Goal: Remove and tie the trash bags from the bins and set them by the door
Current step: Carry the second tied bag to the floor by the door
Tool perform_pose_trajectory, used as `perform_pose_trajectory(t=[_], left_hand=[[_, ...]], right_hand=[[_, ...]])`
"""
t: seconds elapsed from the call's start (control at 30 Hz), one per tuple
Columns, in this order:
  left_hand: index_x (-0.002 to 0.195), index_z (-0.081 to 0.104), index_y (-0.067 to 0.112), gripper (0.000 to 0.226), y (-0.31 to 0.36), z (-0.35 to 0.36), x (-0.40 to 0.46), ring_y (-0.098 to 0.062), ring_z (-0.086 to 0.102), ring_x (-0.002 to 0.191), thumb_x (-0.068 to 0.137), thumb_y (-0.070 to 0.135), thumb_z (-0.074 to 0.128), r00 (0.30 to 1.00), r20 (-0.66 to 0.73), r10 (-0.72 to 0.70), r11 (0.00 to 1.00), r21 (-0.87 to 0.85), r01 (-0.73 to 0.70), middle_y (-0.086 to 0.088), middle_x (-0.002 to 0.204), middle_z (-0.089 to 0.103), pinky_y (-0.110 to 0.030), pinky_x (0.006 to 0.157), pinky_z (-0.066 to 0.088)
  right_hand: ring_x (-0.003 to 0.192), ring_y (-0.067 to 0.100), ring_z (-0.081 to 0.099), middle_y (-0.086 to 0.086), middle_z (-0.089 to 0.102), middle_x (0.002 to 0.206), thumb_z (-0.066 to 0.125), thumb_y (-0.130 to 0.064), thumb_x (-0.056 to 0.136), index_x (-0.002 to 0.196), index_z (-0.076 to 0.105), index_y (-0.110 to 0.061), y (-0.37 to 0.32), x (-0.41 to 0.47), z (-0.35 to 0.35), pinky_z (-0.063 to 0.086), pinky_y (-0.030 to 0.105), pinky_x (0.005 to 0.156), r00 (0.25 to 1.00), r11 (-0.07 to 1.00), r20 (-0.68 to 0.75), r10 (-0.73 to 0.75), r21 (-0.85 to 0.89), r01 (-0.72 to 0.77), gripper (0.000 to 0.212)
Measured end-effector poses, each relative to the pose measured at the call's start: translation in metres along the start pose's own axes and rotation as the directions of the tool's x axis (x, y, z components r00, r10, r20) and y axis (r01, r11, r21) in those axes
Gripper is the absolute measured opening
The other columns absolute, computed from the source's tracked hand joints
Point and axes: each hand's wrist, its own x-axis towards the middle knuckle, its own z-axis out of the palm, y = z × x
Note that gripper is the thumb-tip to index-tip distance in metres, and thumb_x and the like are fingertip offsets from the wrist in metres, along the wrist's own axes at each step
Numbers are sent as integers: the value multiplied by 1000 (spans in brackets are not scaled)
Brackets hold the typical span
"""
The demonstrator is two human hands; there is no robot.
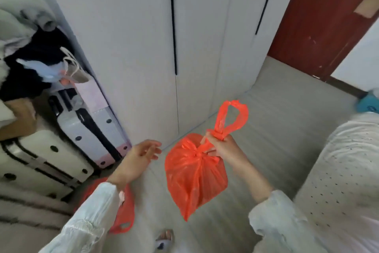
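White wardrobe (pixel 143 47) behind; right hand (pixel 223 148) grips a knotted red bag (pixel 194 174) by its handles, left hand (pixel 139 156) loose, holding nothing.

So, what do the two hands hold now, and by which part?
The right hand grips the orange trash bag by its handle loops, just above the knot, so it hangs free. The left hand is open and holds nothing.

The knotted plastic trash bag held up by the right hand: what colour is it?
Orange-red, in the head view: knotted plastic trash bag, right hand.
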Motion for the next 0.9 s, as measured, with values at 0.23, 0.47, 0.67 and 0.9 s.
perform_pose_trajectory(t=[0.23,0.47,0.67,0.9], left_hand=[[97,58,9,21,84,32,188,8,58,55,95,5,37,969,211,130,989,42,-142,-4,80,61,-3,56,43],[97,57,7,21,149,144,332,7,59,54,94,1,37,898,408,164,981,32,-194,-1,77,61,-4,55,43],[95,57,12,23,224,259,448,0,60,60,95,4,36,899,415,137,991,-52,-127,2,79,62,-12,58,44],[84,58,21,30,298,372,565,-17,60,69,94,2,36,883,460,96,995,-43,-86,1,79,63,-19,63,45]], right_hand=[[57,6,53,-4,58,68,45,-23,95,64,59,-21,-32,109,-90,44,11,50,961,996,-272,58,87,-35,34],[61,13,56,2,60,70,45,-24,95,65,59,-19,-40,212,-213,45,22,58,893,976,-423,150,208,-65,34],[61,15,54,6,59,69,46,-28,95,66,61,-17,-29,307,-346,44,24,59,858,965,-462,225,229,-130,35],[68,16,58,-14,64,52,50,-28,93,63,63,-22,-30,405,-501,48,29,66,788,947,-550,278,292,-131,34]])
